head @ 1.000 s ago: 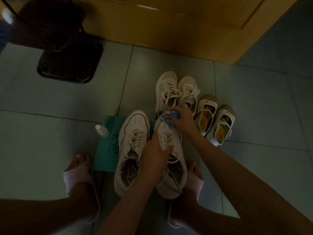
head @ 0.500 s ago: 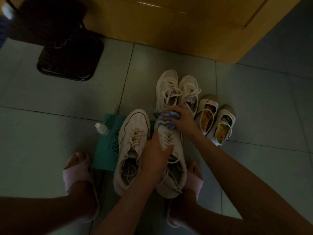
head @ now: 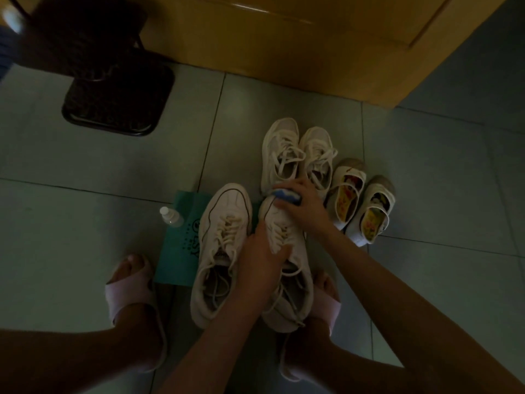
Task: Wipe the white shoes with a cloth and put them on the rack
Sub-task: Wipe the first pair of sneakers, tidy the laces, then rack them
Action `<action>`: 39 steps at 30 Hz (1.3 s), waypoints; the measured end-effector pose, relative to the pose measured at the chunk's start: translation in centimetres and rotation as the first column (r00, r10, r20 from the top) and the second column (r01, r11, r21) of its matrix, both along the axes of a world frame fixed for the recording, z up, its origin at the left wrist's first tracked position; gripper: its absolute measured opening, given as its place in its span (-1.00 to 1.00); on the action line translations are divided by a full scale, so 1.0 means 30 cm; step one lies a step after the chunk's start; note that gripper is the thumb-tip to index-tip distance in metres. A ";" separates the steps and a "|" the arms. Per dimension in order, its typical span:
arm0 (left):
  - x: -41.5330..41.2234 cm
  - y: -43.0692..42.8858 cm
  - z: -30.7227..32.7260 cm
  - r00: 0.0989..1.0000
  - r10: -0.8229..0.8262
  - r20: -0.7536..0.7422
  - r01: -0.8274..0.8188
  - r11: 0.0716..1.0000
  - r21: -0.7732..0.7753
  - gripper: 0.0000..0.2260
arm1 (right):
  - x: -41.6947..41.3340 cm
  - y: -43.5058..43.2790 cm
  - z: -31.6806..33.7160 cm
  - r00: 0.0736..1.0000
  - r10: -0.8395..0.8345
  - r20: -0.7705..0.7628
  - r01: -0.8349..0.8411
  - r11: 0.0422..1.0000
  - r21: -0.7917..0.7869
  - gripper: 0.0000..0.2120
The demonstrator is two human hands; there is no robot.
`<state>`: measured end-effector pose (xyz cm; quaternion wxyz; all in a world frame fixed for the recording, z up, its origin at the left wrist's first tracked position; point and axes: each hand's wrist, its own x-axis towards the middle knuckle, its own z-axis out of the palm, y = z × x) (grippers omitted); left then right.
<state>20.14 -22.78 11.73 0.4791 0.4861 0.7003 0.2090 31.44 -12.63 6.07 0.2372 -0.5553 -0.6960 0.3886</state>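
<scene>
Head view: right hand (head: 306, 208) holds cloth (head: 285, 194) on shoe (head: 284, 223) gripped by left hand (head: 261, 261)

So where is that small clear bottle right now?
In the head view it's left of centre: the bottle rests at the far left corner of the teal bag, left of the near white sneakers.

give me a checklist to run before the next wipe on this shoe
1. Cloth in hand: ok, the right hand grips the cloth on the toe.
2. Shoe steadied: ok, the left hand holds the shoe at its laces.
3. Toe clean: cannot tell, it is covered and the light is dim.
4. Bottle clear of the stroke: ok, the bottle stands upright to the left, apart from both hands.
5. Rack ready: cannot tell, no rack is plainly in view.
</scene>
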 end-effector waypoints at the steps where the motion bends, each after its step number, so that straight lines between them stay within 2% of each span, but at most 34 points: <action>1: 0.001 0.000 -0.001 1.000 0.002 0.003 -0.002 1.000 -0.004 -0.47 | 0.002 0.006 0.005 0.998 -0.056 -0.030 0.055 0.998 -0.026 -0.76; 5: -0.001 -0.005 -0.007 0.999 0.035 0.033 -0.035 0.999 -0.013 -0.45 | 0.050 0.036 0.005 0.984 -0.177 0.036 0.181 0.974 -0.136 -0.94; 8: -0.003 -0.007 -0.012 0.998 0.050 0.037 -0.049 0.999 -0.007 -0.46 | 0.086 0.048 0.018 0.965 -0.262 0.002 0.258 0.950 -0.177 -0.88; 11: -0.003 -0.003 -0.018 0.999 0.034 0.014 -0.033 0.999 -0.007 -0.45 | 0.028 0.024 0.053 0.999 -0.013 0.042 0.015 0.999 -0.046 -0.79; 13: -0.001 -0.002 -0.016 0.999 0.029 0.033 -0.029 1.000 -0.011 -0.44 | -0.009 -0.005 0.040 0.969 0.209 0.128 -0.221 0.972 0.081 -0.76; 14: -0.002 -0.002 -0.014 0.999 0.028 0.041 -0.027 1.000 -0.014 -0.43 | -0.013 -0.016 0.028 0.944 0.281 0.172 -0.302 0.947 0.110 -0.75; 16: -0.005 0.000 -0.009 0.999 0.006 0.034 -0.006 1.000 -0.009 -0.41 | 0.005 -0.014 0.013 0.919 0.317 0.233 -0.352 0.927 0.128 -0.72; 19: -0.009 0.001 -0.007 0.999 0.021 0.041 -0.021 1.000 -0.008 -0.44 | 0.039 -0.004 0.011 0.920 0.287 0.267 -0.339 0.924 0.175 -0.71; 21: -0.011 -0.002 -0.004 0.998 0.032 0.047 -0.031 0.999 -0.009 -0.47 | 0.049 -0.004 0.018 0.934 0.259 0.247 -0.302 0.941 0.152 -0.70; 24: -0.013 -0.005 -0.007 0.999 0.031 0.045 -0.031 1.000 0.002 -0.47 | 0.090 0.007 0.009 0.974 0.087 0.210 -0.100 0.994 0.050 -0.77; 27: -0.011 -0.007 -0.012 0.997 0.045 0.057 -0.044 0.999 -0.009 -0.46 | 0.185 0.001 0.025 0.972 -0.029 0.235 0.055 0.993 -0.104 -0.84; 30: -0.011 -0.005 -0.021 0.998 0.042 0.048 -0.041 0.999 -0.027 -0.43 | 0.204 -0.011 0.085 0.987 -0.148 0.068 0.154 0.984 -0.086 -0.83; 32: -0.009 -0.004 -0.026 0.997 0.048 0.054 -0.046 0.998 -0.033 -0.43 | 0.158 0.013 0.087 0.990 -0.136 0.038 0.138 0.989 -0.045 -0.81; 34: -0.009 -0.005 -0.027 0.997 0.051 0.058 -0.049 0.998 -0.035 -0.42 | 0.090 0.022 0.075 0.993 -0.068 0.094 0.074 0.995 -0.069 -0.74; 36: -0.009 -0.005 -0.029 0.997 0.052 0.056 -0.050 0.998 -0.034 -0.43 | 0.041 0.008 0.046 0.988 0.019 0.153 -0.018 1.000 -0.006 -0.72; 39: -0.007 -0.003 -0.032 0.996 0.060 0.059 -0.059 0.998 -0.020 -0.47 | 0.041 -0.032 0.031 0.983 0.004 0.182 -0.018 0.997 0.071 -0.69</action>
